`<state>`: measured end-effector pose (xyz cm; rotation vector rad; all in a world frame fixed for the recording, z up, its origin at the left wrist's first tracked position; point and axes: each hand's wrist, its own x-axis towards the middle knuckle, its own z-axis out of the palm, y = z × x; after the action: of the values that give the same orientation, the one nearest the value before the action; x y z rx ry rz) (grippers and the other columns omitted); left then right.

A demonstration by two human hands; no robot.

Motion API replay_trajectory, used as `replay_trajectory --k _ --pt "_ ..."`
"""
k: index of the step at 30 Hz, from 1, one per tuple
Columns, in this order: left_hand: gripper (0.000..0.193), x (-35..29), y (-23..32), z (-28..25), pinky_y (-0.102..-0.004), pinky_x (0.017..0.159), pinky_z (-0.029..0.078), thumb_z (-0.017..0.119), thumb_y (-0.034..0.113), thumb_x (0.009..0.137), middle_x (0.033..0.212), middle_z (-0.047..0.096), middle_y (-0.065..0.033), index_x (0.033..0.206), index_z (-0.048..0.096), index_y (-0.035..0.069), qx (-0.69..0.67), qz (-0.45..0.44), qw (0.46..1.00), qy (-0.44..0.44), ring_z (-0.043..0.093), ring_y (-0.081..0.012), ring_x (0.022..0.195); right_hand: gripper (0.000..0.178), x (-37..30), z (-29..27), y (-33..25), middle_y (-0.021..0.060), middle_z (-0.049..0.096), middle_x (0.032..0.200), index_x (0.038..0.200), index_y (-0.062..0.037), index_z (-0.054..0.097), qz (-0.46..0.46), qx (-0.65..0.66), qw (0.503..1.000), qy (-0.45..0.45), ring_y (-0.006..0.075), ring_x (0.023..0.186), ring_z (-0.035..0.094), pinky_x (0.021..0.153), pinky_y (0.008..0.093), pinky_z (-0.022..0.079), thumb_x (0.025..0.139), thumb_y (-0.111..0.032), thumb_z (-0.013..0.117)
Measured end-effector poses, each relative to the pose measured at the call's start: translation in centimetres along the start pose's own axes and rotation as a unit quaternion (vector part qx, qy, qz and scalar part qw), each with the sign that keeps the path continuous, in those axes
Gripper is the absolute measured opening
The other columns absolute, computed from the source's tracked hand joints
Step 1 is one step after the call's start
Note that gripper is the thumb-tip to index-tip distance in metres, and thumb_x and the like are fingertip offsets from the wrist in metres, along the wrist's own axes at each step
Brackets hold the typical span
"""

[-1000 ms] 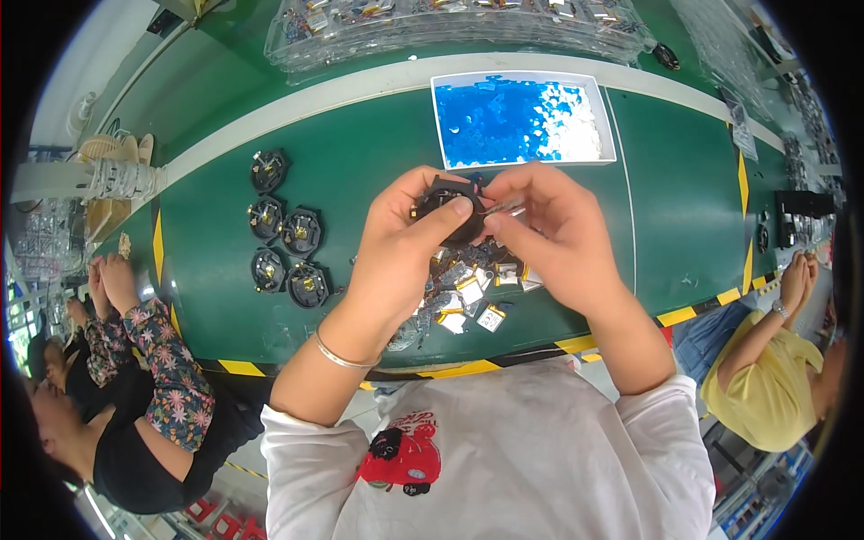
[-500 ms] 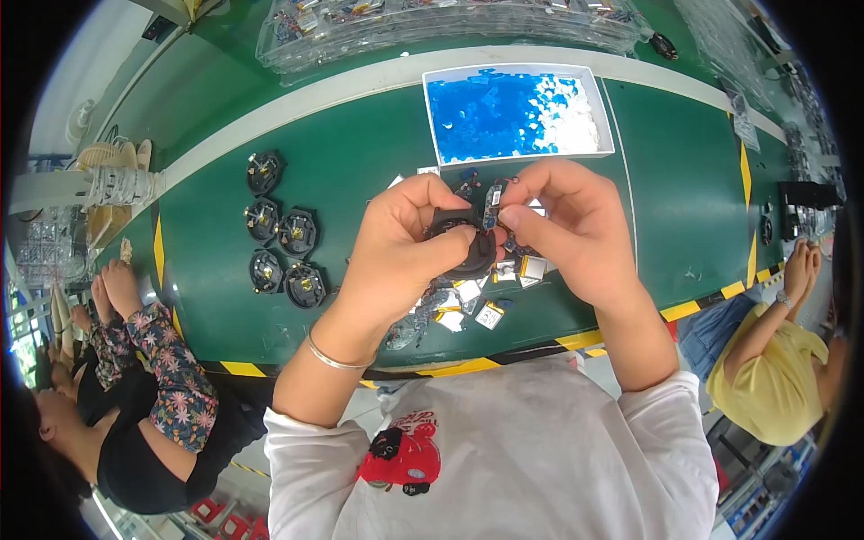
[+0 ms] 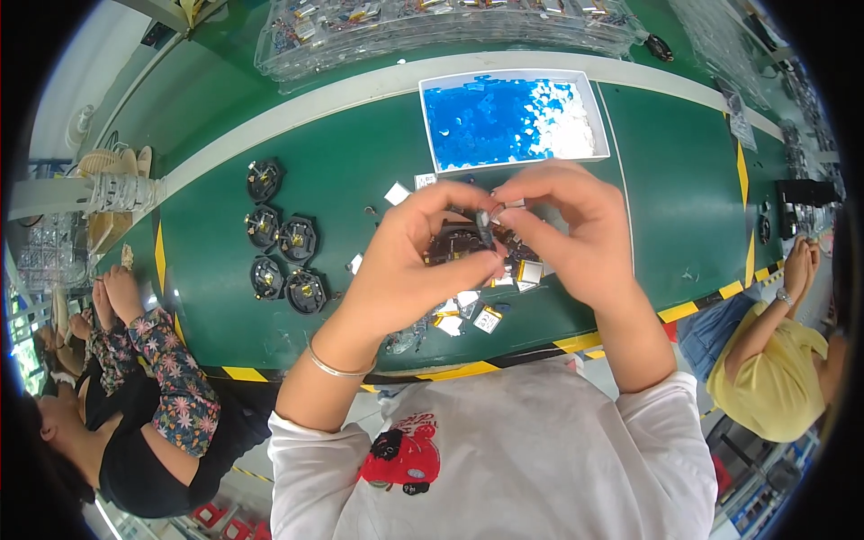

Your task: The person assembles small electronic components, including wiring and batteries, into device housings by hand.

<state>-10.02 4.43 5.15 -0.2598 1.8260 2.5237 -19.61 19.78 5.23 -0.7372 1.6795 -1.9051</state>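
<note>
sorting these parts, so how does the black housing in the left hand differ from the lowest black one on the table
The held housing is up in the left hand; the table housing lies on the green table, untouched. Fingers hide much of the held housing, while the table housing shows nearly whole, something yellow inside. Both are black.

The left hand held a black housing. The right hand touched a small dark part there. Five similar housings lay leftward.
</note>
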Motion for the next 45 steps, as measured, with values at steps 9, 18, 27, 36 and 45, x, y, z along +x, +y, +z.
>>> replay_trajectory --k 9,18,27,36,45 --pt "0.011 0.1 -0.1 -0.7 -0.0191 0.054 0.045 0.063 0.008 0.087 0.068 0.060 -0.0001 0.081 0.059 -0.001 0.077 -0.038 0.993 0.079 0.057 -0.0038 0.062 0.025 -0.5 0.9 -0.4 0.0084 0.062 0.084 0.095 -0.0018 0.070 -0.139 -0.294 0.945 0.032 0.0184 0.077 0.061 0.066 0.0273 0.047 0.072 0.009 0.064" --pt "0.017 0.1 0.2 -1.4 -0.0203 0.050 0.042 0.065 0.009 0.086 0.069 0.062 -0.0023 0.074 0.058 0.000 0.036 -0.078 0.996 0.022 0.057 -0.0067 0.057 0.017 -0.4 1.3 -0.4 0.0097 0.065 0.082 0.085 -0.0013 0.068 -0.252 -0.374 0.889 0.085 0.0218 0.073 0.063 0.063 0.0287 0.050 0.071 0.008 0.067" --pt "0.013 0.1 0.3 -1.7 -0.0199 0.052 0.042 0.064 0.010 0.086 0.073 0.063 -0.0029 0.080 0.060 -0.001 0.216 -0.036 0.976 0.008 0.057 -0.0060 0.062 0.023 -0.2 1.2 0.1 0.0100 0.062 0.079 0.084 -0.0003 0.066 -0.333 -0.375 0.861 0.085 0.0222 0.070 0.061 0.060 0.0297 0.048 0.065 0.013 0.066" --pt "0.011 0.3 0.1 -0.9 -0.0298 0.068 0.054 0.063 0.006 0.086 0.086 0.066 -0.0115 0.094 0.063 -0.002 -0.206 -0.088 0.971 0.083 0.065 -0.0181 0.074 0.025 -0.2 1.5 0.3 0.0096 0.061 0.077 0.083 -0.0002 0.065 -0.370 -0.386 0.842 0.068 0.0240 0.069 0.059 0.059 0.0314 0.047 0.061 0.012 0.068" --pt "0.012 0.2 -1.1 -0.6 -0.0281 0.068 0.053 0.065 0.000 0.082 0.087 0.065 -0.0104 0.093 0.061 -0.002 -0.184 -0.049 0.978 0.090 0.065 -0.0179 0.074 0.019 -0.4 1.2 0.0 0.0092 0.061 0.077 0.079 -0.0014 0.065 -0.293 -0.360 0.886 0.025 0.0225 0.069 0.059 0.060 0.0300 0.047 0.063 0.008 0.070"
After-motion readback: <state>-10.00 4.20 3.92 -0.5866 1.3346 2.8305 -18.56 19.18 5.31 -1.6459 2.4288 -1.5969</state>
